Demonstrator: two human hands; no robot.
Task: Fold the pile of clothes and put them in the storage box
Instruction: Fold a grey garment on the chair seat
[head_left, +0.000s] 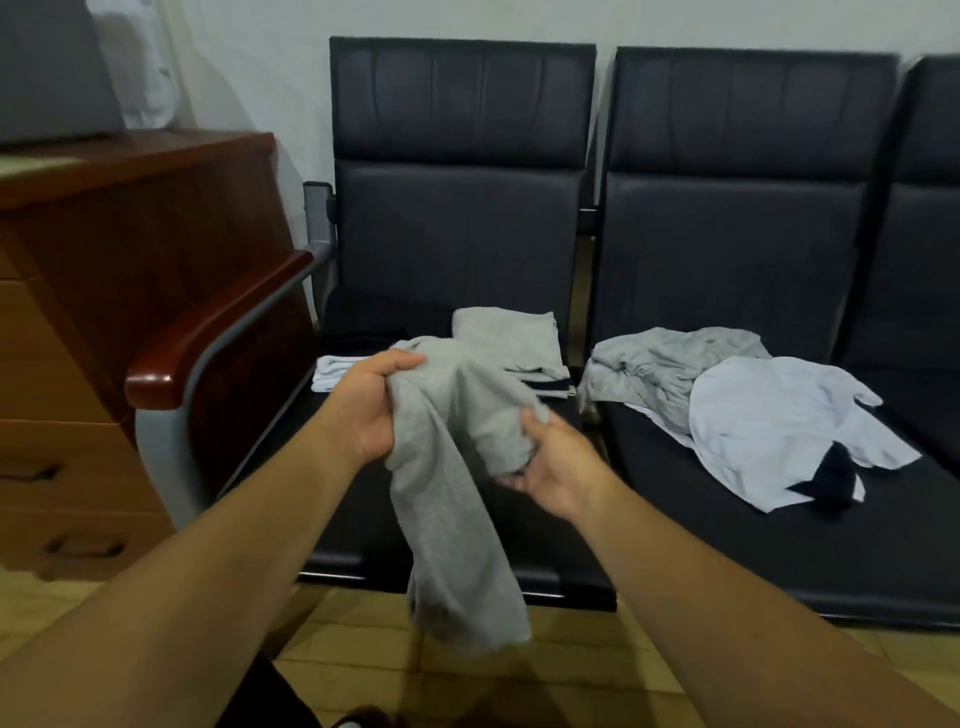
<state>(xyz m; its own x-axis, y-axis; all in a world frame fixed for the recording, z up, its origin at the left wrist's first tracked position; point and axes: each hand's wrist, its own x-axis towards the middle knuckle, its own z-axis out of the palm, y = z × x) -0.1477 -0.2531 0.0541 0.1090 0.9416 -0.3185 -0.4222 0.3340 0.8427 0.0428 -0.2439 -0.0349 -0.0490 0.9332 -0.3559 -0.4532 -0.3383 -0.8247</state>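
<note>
Left hand (371, 402) is clenching the grey garment (452, 499); right hand (558, 462) is pinching its fold, cloth hanging past the front edge of the seat (556, 571).

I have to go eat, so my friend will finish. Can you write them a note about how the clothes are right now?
Left hand: grips the top of the grey garment, which hangs down.
Right hand: holds a bunch of the same garment.
Done: folded clothes lie on the left seat.
To do: fold this garment, then the unfolded pile on the right seat, and box everything.
The grey box on the cabinet may be the storage box; I cannot tell.
</note>
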